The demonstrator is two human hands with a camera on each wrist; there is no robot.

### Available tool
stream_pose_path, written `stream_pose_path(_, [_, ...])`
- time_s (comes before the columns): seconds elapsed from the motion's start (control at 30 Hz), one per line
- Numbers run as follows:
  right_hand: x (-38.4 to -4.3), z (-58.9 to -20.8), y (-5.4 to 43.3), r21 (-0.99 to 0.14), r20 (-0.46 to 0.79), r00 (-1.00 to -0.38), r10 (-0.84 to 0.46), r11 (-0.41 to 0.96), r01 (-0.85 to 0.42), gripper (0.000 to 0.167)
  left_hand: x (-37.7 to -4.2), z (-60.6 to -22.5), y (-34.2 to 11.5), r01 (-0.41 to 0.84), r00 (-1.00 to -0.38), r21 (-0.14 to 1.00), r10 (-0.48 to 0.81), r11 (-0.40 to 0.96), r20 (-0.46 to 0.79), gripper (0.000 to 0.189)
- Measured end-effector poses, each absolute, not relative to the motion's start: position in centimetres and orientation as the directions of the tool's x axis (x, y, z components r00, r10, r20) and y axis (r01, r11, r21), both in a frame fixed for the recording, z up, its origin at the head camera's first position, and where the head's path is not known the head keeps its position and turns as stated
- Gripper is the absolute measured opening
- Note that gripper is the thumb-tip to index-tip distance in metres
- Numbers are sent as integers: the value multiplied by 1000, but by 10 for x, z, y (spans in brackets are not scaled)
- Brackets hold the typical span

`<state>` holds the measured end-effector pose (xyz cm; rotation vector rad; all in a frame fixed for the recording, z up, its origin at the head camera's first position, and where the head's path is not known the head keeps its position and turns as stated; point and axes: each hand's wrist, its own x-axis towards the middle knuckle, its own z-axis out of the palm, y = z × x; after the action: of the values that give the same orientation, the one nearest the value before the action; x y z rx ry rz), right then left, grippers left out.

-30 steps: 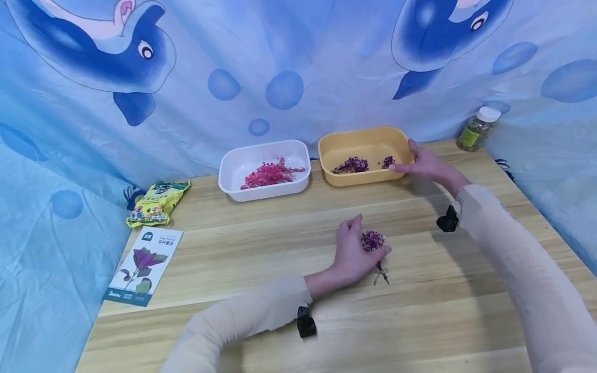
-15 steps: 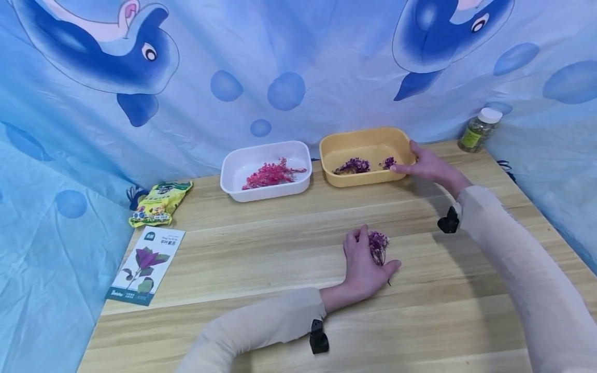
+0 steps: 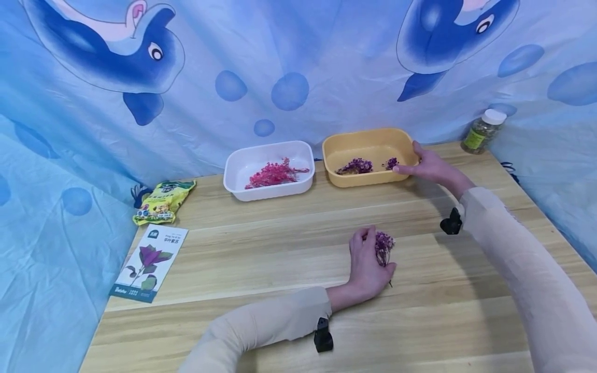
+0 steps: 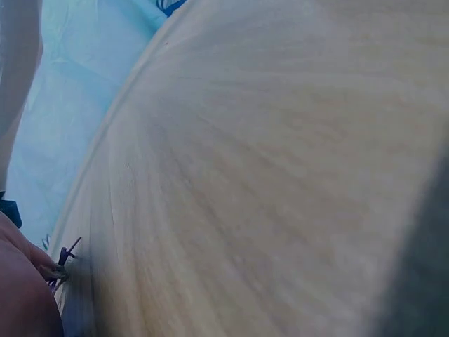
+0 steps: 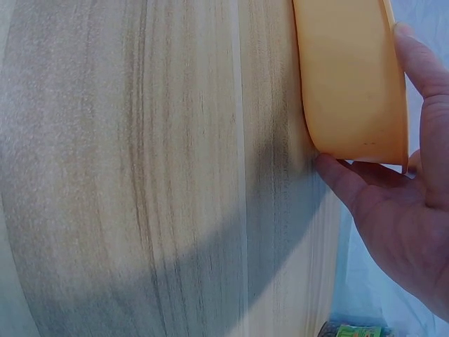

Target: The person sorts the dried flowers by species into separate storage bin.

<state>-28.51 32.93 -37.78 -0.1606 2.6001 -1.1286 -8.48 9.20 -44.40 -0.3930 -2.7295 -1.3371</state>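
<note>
On the wooden table my left hand (image 3: 367, 270) curls its fingers and thumb round a small bunch of dried purple flowers (image 3: 385, 243), whose heads show beyond the fingers. In the left wrist view a dark stem (image 4: 64, 257) pokes out past a finger; the hand hides most of the bunch. At the back right, my right hand (image 3: 431, 165) grips the near right corner of a yellow tray (image 3: 368, 180), its thumb over the rim and fingers against the end wall. Inside that tray lie two clumps of purple dried flowers (image 3: 356, 166).
A white tray (image 3: 280, 194) with pink dried flowers (image 3: 272, 173) stands left of the yellow one. At the left edge are a yellow snack-like packet (image 3: 164, 202) and a printed flower card (image 3: 150, 263). A white-capped jar (image 3: 482, 132) stands back right, before a blue dolphin-print curtain (image 3: 242, 46).
My left hand has shifted right and slightly nearer, then closed round the purple bunch, covering more of its stems. My right hand has stayed on the yellow tray. The head view has drifted slightly.
</note>
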Motion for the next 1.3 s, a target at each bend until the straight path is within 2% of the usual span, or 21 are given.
stream_pose_path(0.3, [-285,-376,332,-728,-226,-950,-214,686,19,118,-87,-446,87,405,-914,733,258,546,313,71])
stream_pose_path(0.47, [-285,-377,332,-733,-220,-952,-213,680,17,120,-96,-448,80,488,-870,741,320,460,374,66])
stream_pose_path(0.53, [-285,-377,332,-733,-221,-952,-214,681,17,120,-102,-449,75,495,-860,778,346,386,375,66])
stream_pose_path(0.63, [-284,-378,331,-731,-219,-951,-217,682,13,120,-110,-448,68,438,-872,850,368,292,323,67])
stream_pose_path(0.77, [-283,-378,331,-726,-214,-953,-216,688,8,119,-119,-446,61,279,-904,940,384,198,188,69])
stream_pose_path(0.97, [-284,-378,329,-718,-214,-953,-213,696,5,118,-129,-442,54,72,-913,995,405,62,40,71])
stream_pose_path(1.17, [-284,-378,329,-720,-218,-954,-207,694,14,119,-138,-435,51,3,-915,1000,403,-20,10,71])
stream_pose_path(1.3, [-285,-378,329,-721,-226,-952,-205,692,22,119,-148,-426,47,17,-918,1000,396,-25,25,70])
